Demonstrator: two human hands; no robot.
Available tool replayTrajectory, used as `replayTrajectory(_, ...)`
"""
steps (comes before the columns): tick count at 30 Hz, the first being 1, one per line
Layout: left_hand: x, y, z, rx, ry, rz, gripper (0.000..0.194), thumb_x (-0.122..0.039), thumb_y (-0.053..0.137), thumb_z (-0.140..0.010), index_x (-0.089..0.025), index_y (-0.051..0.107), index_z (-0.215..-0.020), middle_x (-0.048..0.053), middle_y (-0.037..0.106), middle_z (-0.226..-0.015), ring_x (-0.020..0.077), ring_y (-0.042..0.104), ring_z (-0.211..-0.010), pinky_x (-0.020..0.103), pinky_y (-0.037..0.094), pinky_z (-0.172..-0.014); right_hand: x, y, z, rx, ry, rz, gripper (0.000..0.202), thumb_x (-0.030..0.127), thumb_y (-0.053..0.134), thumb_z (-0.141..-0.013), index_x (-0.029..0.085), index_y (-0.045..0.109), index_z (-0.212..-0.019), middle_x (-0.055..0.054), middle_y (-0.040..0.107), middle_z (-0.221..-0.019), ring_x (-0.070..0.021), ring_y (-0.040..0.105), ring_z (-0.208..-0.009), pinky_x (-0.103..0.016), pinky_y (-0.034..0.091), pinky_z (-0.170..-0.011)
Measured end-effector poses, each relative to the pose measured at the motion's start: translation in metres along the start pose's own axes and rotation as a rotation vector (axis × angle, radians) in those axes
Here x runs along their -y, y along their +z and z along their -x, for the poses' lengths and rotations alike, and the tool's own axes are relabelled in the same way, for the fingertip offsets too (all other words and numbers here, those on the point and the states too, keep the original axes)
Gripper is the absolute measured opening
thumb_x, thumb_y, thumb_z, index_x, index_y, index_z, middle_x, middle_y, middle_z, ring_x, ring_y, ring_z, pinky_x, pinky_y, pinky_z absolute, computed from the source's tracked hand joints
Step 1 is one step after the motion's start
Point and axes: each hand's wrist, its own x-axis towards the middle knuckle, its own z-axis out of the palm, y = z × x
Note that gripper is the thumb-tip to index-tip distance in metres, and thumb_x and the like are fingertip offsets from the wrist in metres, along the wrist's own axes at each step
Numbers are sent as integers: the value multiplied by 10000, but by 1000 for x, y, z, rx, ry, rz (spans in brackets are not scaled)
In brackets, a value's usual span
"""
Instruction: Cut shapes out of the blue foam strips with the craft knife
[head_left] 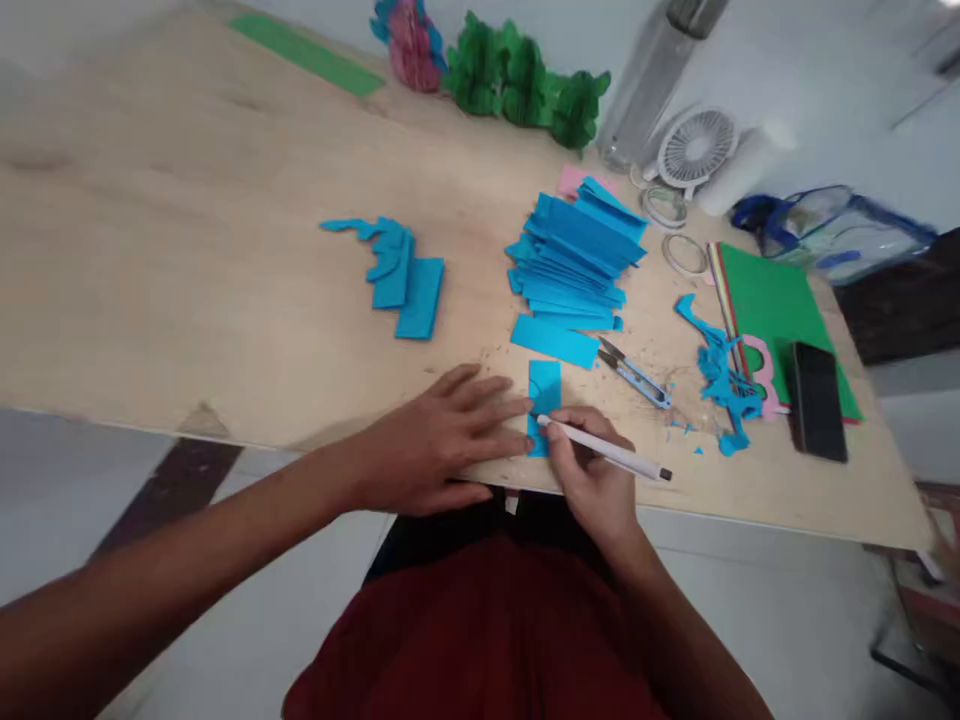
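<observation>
A small blue paper strip [546,378] lies near the table's front edge, with a curved line drawn on it. My right hand [596,475] is closed round a white pen [607,450], its tip touching the strip. My left hand [457,435] lies flat with fingers spread, its fingertips at the strip's left edge. Just above sits another blue strip [555,340], below a fanned stack of folded blue paper [574,260]. Blue-handled thread snips [636,378] lie to the right of the strips.
Cut blue pieces [420,298] lie left of the stack, blue scraps [724,375] to its right. Beyond the scraps are green sheets [776,300], a pink paper shape [761,375] and a phone [819,400]. Tape rolls [684,256], a fan [697,148] and green paper decorations [521,80] stand behind.
</observation>
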Motion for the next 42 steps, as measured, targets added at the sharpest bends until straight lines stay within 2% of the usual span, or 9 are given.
replayTrajectory(15, 0, 0, -2, -7, 11, -36, 544, -508, 539, -925, -325, 468, -1433, 56, 402, -1557, 335, 327, -1425, 536, 142, -1193, 2, 2, -1, -45, -149, 86, 93, 245, 582, -895, 224, 660, -849, -32, 733, -815, -205, 689, -779, -396, 515, -770)
replayTrajectory(24, 0, 0, -2, -11, 13, -45, 548, -508, 546, -921, -327, 466, -1432, 50, 403, -1557, 330, 320, -1426, 532, 143, -1192, 0, 2, 0, -52, -110, 76, 77, 239, 587, -883, 220, 657, -854, -34, 724, -799, -196, 673, -758, -352, 531, -712)
replayTrajectory(42, -1, 1, -1, -18, 7, -22, 517, -499, 548, -926, -333, 493, -1412, 63, 408, -1550, 341, 323, -1428, 544, 141, -1185, 0, 0, 1, -64, -99, 106, 84, 249, 575, -888, 217, 647, -859, -43, 714, -800, -201, 654, -759, -363, 519, -714)
